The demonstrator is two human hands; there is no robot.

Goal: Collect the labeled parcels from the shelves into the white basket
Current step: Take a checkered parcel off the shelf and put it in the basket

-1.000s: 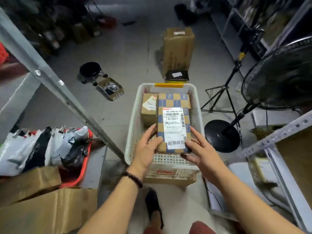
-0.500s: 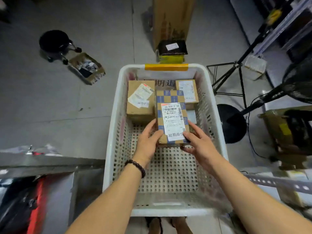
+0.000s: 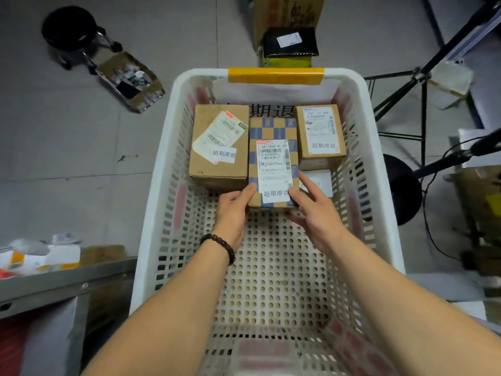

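Observation:
The white basket point(image 3: 162, 202) stands on the floor below me. At its far end lie a brown parcel point(image 3: 208, 164) on the left and a smaller labeled brown parcel point(image 3: 320, 131) on the right. Between them sits a blue-and-tan checkered parcel point(image 3: 272, 128) with a white label. My left hand point(image 3: 233, 213) grips its near left corner, thumb on top. My right hand point(image 3: 314, 210) grips its near right corner. A flat white parcel point(image 3: 321, 180) lies partly hidden under the right one.
A metal shelf edge point(image 3: 62, 280) runs at lower left. On the floor beyond the basket stand a tall carton point(image 3: 287, 12) with a black packet point(image 3: 290, 42), an open small box point(image 3: 130, 82) and a black stool point(image 3: 67, 28). Tripod legs point(image 3: 423, 85) and a fan base point(image 3: 404, 188) stand right.
Both hands carried the checkered parcel down and forward into the basket, settling it between the two brown parcels. My view tilted down over the basket.

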